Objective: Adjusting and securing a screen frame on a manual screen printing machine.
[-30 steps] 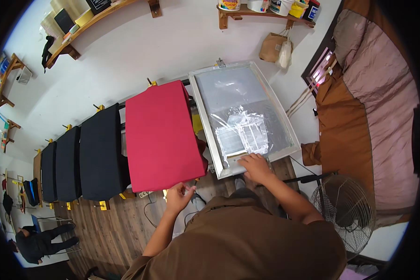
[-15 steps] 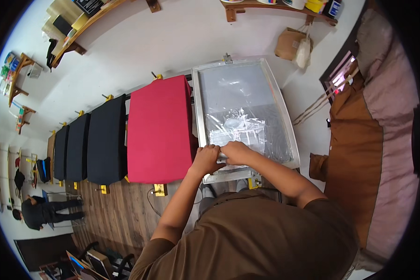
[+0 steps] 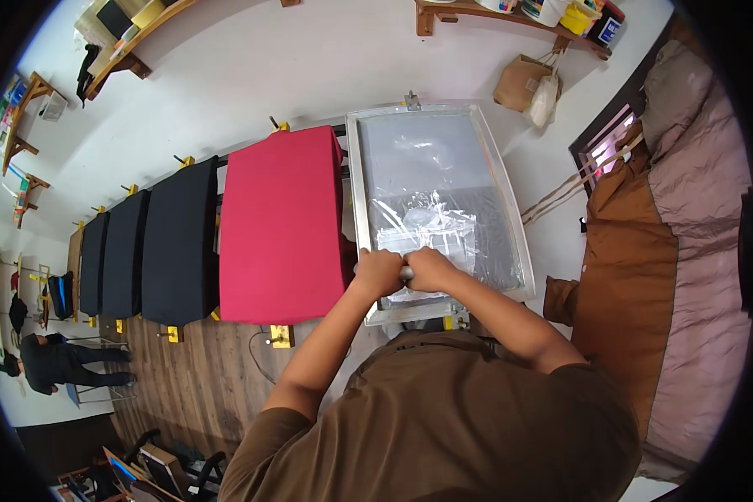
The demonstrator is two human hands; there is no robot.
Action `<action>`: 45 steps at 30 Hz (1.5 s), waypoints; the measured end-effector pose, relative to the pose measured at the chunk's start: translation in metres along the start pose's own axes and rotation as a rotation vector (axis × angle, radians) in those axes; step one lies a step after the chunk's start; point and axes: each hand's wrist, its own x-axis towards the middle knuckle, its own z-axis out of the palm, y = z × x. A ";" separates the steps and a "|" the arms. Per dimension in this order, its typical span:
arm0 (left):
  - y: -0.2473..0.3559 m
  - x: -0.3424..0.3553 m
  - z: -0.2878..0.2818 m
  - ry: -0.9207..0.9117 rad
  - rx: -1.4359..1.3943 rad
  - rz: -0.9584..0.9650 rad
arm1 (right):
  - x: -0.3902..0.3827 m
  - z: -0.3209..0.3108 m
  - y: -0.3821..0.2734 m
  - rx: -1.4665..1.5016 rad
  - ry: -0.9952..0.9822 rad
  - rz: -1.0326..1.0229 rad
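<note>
Counting clock directions from the two fists, the wearer's forearms come in from 7 and 4 o'clock. The left hand [image 3: 380, 274] is closed, fingers curled over a grey rounded handle [image 3: 407, 273]. The right hand [image 3: 429, 269] is closed on the same handle just beside it, knuckles uppermost; a short piece of grey shows between them, while the tool's lower part is hidden by the hands.

The handle sits over the near end of a screen-printing frame [image 3: 356, 176], which stretches away toward 12 o'clock. Its pale border is scuffed, and the grey mesh [image 3: 464, 159] looks lighter at the far end and darker nearer. Glossy white streaks and patches [image 3: 431, 219] cover the area just beyond the fists; whether they are ink, tape or glare I cannot tell.

Close by, at 8 o'clock, a yellow clamp [image 3: 281, 336] juts from under a red cloth-covered platen [image 3: 284, 226], which lies between 9 and 10. Past it, toward 9, stand black platens [image 3: 180, 243] in a row. At 3 o'clock hangs brown and mauve fabric [image 3: 632, 268]. A metal hinge [image 3: 412, 101] marks 12. Farther off, a paper bag [image 3: 523, 82] hangs at 1, and a person in dark clothes [image 3: 67, 364] is between 8 and 9.
</note>
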 end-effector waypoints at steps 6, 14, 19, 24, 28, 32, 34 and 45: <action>-0.003 0.006 0.019 0.151 -0.127 0.085 | 0.001 -0.004 -0.001 -0.064 -0.027 -0.026; -0.014 0.013 0.012 0.040 -0.186 0.071 | 0.016 -0.009 0.009 0.034 -0.052 -0.047; -0.015 0.014 0.006 -0.004 -0.200 0.093 | 0.017 -0.010 0.010 0.021 -0.041 -0.062; -0.014 0.010 0.014 0.027 -0.190 0.099 | 0.009 -0.009 0.006 0.027 -0.033 -0.047; -0.013 0.008 0.016 0.058 -0.198 0.116 | 0.006 -0.005 0.007 0.008 0.000 -0.049; -0.016 0.007 0.013 0.046 -0.196 0.091 | 0.007 -0.014 -0.001 0.006 -0.023 -0.051; -0.017 0.012 0.008 0.022 -0.196 0.107 | 0.013 -0.011 0.008 -0.009 -0.037 -0.065; -0.019 0.017 0.002 -0.074 -0.201 0.092 | 0.020 -0.009 0.011 -0.022 -0.061 -0.102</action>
